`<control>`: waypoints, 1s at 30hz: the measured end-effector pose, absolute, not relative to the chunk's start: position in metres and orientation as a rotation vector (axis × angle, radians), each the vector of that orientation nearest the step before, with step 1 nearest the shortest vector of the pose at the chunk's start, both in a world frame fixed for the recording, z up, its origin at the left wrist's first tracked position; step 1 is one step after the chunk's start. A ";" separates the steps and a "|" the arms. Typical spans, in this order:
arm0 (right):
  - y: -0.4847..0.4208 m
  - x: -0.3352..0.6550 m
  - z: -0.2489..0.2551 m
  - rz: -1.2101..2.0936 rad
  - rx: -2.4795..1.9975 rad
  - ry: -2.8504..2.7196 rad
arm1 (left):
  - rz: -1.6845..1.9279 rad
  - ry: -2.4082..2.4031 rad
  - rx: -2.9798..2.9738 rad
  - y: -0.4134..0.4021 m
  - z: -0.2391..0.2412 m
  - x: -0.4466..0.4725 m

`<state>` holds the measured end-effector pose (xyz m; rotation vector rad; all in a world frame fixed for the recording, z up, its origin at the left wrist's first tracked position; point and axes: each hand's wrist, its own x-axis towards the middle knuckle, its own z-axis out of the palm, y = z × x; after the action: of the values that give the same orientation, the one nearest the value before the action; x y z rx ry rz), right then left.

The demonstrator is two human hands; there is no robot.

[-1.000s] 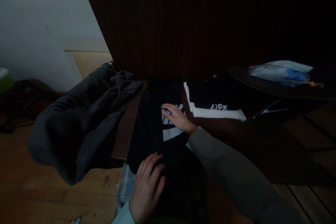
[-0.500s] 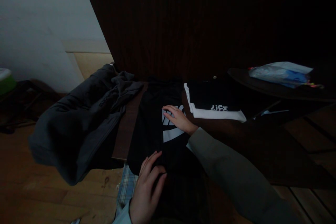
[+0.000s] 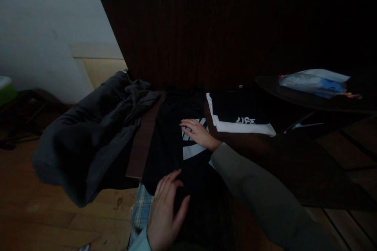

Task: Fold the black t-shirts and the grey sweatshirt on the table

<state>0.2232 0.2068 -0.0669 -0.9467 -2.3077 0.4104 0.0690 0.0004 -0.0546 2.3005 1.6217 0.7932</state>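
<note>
A black garment (image 3: pixel 166 141) with a large pale print lies flat on a dark wooden surface, its near end hanging toward me. My right hand (image 3: pixel 198 133) rests on the print, fingers stretched out to the left and holding nothing. Closer to me, my left hand (image 3: pixel 167 208) is at the garment's near part, with fingers extended and the thumb apart. Right of the garment sits a folded black-and-white garment (image 3: pixel 244 126) with white lettering. At the left a dark grey garment (image 3: pixel 85 141) is heaped over the surface's edge.
A dark wooden panel (image 3: pixel 191 27) rises behind the clothes. On a dark rounded seat or shelf at the right lies a clear and blue plastic package (image 3: pixel 315 82). Wooden floor (image 3: pixel 97 219) shows at lower left, and a green-and-white container (image 3: pixel 6 90) stands far left.
My left hand's fingers have straightened and its thumb has spread outward. My right hand has shifted very slightly on the print. The garments look the same.
</note>
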 end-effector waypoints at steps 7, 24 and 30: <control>0.206 0.221 -0.067 0.375 -0.977 -2.311 | 0.575 1.755 2.295 0.046 -0.029 0.074; 0.203 0.220 -0.063 0.389 -1.020 -2.324 | 0.052 2.142 2.071 0.112 -0.018 0.080; 0.204 0.220 -0.064 0.385 -1.012 -2.319 | 0.332 2.081 1.956 0.110 -0.023 0.080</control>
<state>0.2203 0.2040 -0.0637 -1.0124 -2.3188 0.3851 0.0798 0.1100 -0.0229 1.9562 2.0810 0.3318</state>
